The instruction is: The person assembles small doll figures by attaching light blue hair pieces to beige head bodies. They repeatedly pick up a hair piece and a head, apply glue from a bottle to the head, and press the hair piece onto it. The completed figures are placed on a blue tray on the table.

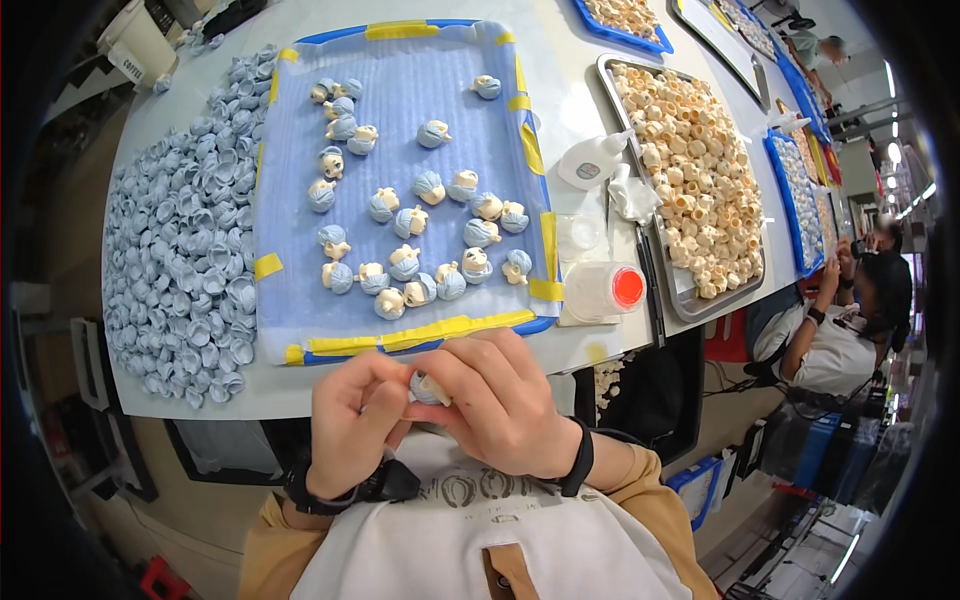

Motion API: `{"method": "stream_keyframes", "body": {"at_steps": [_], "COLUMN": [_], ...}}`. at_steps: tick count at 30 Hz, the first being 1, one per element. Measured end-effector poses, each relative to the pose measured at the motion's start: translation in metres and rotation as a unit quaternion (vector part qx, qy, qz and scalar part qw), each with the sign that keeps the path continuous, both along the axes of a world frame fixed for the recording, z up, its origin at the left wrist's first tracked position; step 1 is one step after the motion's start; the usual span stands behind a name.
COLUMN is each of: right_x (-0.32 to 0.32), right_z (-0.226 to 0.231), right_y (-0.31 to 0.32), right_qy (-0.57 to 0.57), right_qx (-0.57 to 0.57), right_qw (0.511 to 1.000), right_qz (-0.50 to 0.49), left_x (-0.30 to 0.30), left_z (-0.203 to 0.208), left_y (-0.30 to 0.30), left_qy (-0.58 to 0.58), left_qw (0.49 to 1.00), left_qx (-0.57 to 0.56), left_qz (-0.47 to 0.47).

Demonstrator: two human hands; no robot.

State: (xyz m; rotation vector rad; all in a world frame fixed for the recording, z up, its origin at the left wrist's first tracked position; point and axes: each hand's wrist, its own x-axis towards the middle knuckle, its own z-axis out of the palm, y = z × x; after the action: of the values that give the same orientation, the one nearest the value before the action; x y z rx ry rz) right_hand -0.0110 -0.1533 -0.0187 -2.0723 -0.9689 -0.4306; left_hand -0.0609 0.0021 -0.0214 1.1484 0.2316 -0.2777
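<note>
Between the fingertips of both hands I hold a small doll head [428,388] with a light-blue hair piece, in front of the table's near edge. My left hand [358,420] pinches it from the left, and my right hand [508,405] curls over it from the right, hiding much of it. Just beyond my hands lies a blue tray [300,290] lined with a translucent sheet and edged with yellow tape. Several doll heads [410,222] with blue hair sit spread about on it. Left of the tray is a large heap of loose light-blue hair shells [185,265].
A metal tray [681,306] piled with cream hollow head pieces stands at the right. Between the trays are a white bottle [590,162], a jar with a red lid [605,290] and a crumpled tissue [634,197]. Another person [835,325] works farther right; a white bucket [138,45] stands far left.
</note>
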Motion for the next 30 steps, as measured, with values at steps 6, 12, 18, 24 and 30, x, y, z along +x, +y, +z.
{"method": "stream_keyframes", "body": {"at_steps": [6, 12, 18, 24, 30], "right_x": [0.017, 0.014, 0.023, 0.051, 0.036], "right_z": [0.005, 0.006, 0.047, -0.014, -0.006], "right_y": [0.023, 0.042, -0.114, -0.24, -0.222], "right_qy": [0.052, 0.045, 0.128, 0.124, 0.062], "right_qx": [-0.083, -0.154, -0.043, -0.21, -0.039], "right_qw": [0.995, 0.984, 0.932, 0.872, 0.863], "right_qz": [0.01, -0.077, -0.335, -0.425, -0.5], "left_x": [-0.017, 0.014, 0.005, 0.019, 0.022], "left_z": [0.001, 0.03, 0.003, 0.011, 0.008], "left_y": [0.067, 0.034, 0.02, 0.0, -0.005], "left_qy": [-0.246, -0.031, -0.084, -0.003, 0.052], "left_qw": [0.927, 0.842, 0.955, 0.975, 0.975], "left_qx": [-0.104, -0.431, -0.265, -0.197, -0.199], "left_qz": [0.264, 0.323, -0.105, -0.103, -0.085]}}
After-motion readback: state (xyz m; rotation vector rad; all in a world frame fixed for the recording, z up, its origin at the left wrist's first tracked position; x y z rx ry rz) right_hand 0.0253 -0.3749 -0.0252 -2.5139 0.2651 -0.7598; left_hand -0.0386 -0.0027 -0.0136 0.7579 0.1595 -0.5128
